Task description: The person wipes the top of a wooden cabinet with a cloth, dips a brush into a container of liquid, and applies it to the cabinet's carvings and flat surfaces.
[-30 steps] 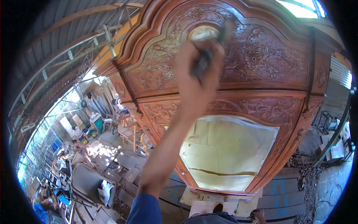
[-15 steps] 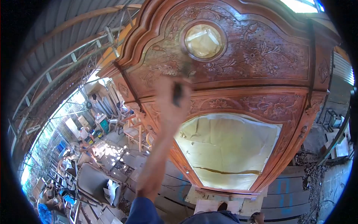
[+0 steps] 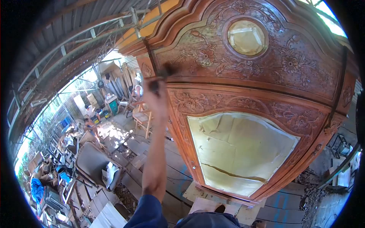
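Note:
My left hand point(image 3: 156, 93) is raised at the left side of a large carved reddish-brown wooden cabinet point(image 3: 243, 85). Its fingers are closed round a dark, motion-blurred brush point(image 3: 167, 71), held by the left end of the upper carved panel. Whether the bristles touch the wood cannot be made out. Yellowish paper point(image 3: 243, 148) covers the big door opening, and more covers the round opening point(image 3: 246, 37) above. Only a small, unclear bit of what may be my right hand shows at the bottom edge, right of my body.
Wooden chairs point(image 3: 142, 117) stand left of the cabinet. A padded seat point(image 3: 91, 161) and heaped scrap lie at lower left. People point(image 3: 90, 127) sit in the left background. Boards cover the floor, and metal trusses point(image 3: 72, 47) hang overhead.
My left hand has moved left along the upper panel with the brush, to the cabinet's left edge. The view has shifted. My right hand, visible at the bottom before, now barely shows.

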Tool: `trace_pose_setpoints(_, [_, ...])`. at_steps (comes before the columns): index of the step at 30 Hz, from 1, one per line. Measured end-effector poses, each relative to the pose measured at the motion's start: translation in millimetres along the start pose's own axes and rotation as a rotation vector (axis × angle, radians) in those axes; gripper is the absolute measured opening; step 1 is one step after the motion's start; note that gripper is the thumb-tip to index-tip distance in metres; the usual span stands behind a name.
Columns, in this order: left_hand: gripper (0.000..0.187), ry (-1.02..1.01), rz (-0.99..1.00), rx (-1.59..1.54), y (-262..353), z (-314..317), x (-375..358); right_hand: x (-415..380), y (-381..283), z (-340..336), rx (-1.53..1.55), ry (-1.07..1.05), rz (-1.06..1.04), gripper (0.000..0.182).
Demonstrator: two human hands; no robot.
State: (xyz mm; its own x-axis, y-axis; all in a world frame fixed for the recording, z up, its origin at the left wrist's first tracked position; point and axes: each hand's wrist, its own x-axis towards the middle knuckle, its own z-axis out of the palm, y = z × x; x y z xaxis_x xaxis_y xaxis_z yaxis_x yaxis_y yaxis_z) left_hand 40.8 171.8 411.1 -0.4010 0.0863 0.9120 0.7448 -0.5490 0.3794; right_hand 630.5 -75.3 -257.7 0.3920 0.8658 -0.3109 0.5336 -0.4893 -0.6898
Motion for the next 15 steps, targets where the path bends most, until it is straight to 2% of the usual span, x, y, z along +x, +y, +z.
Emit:
trace_pose_setpoints(1, [0.006, -0.039, 0.035, -0.037, 23, 18, -21, 36, 24, 9, 0.085, -0.002, 0.018, 0.027])
trace_pose_setpoints(2, [0.007, -0.122, 0.015, -0.221, 59, 39, -45, 48, 1, 0, 0.171, -0.003, 0.037, 0.032])
trace_pose_setpoints(3, [0.008, -0.208, -0.081, -0.536, 81, 63, -77, 53, -18, -11, 0.178, -0.071, 0.043, 0.027])
trace_pose_setpoints(4, [0.010, -0.267, -0.098, -0.725, 102, 91, -110, 33, -88, -42, 0.185, -0.139, 0.050, 0.025])
trace_pose_setpoints(5, [0.013, -0.323, 0.185, -0.486, 125, 106, -116, 35, -102, -44, 0.214, -0.168, 0.056, 0.024])
trace_pose_setpoints(7, [0.015, -0.383, 0.093, -0.509, 146, 110, -110, 42, -120, -46, 0.300, -0.257, 0.060, 0.022])
trace_pose_setpoints(8, [0.017, -0.438, 0.008, -0.528, 148, 112, -106, 45, -111, -46, 0.288, -0.259, 0.061, 0.022])
trace_pose_setpoints(10, [0.023, -0.296, 0.017, -0.650, 77, 93, -95, 41, -70, -45, 0.129, -0.232, 0.039, 0.029])
trace_pose_setpoints(11, [0.025, -0.263, 0.153, -0.358, 41, 57, -75, 33, -34, -42, 0.081, -0.158, -0.026, 0.035])
trace_pose_setpoints(12, [0.024, -0.251, 0.080, -0.308, 28, 22, -57, 23, 5, -36, 0.043, -0.078, -0.084, 0.042])
trace_pose_setpoints(13, [0.023, -0.093, 0.114, 0.212, 18, -3, -42, 21, 37, -30, 0.042, -0.118, 0.079, 0.049])
trace_pose_setpoints(14, [0.022, -0.075, 0.330, 0.426, -11, -20, -28, 12, 79, -31, 0.048, -0.154, 0.260, 0.056])
trace_pose_setpoints(15, [0.018, -0.007, 0.273, 0.373, -35, -20, -24, -4, 96, -35, 0.022, -0.135, 0.319, 0.052])
